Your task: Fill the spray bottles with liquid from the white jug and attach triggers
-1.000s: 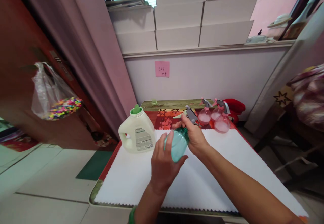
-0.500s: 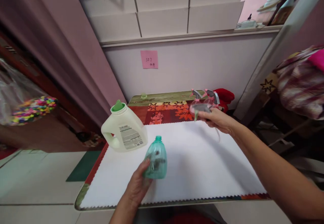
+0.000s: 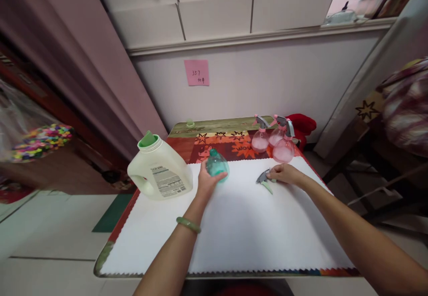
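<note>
My left hand (image 3: 207,179) is wrapped round a teal see-through spray bottle body (image 3: 219,164) without its top, tilted slightly at the back of the white cloth. In my right hand (image 3: 284,173), closed fingers grip a grey and green spray head (image 3: 264,180), low over or touching the cloth; I cannot tell which. Just behind that hand stands a pink spray bottle (image 3: 283,151) with its spray head on. Two more pink bottles (image 3: 260,142) stand behind it. To the left of my left hand is an open cream detergent jug (image 3: 162,169) with a green spout.
The white cloth (image 3: 247,233) covers most of the patterned table. A small green cap (image 3: 190,124) lies at the table's back edge. Something red (image 3: 302,126) sits behind the pink bottles. A pink note (image 3: 196,72) is stuck on the wall.
My left hand has moved the teal bottle away from me, toward the table's back. My right hand has come down toward the cloth with the spray head, uncovering the pink bottles.
</note>
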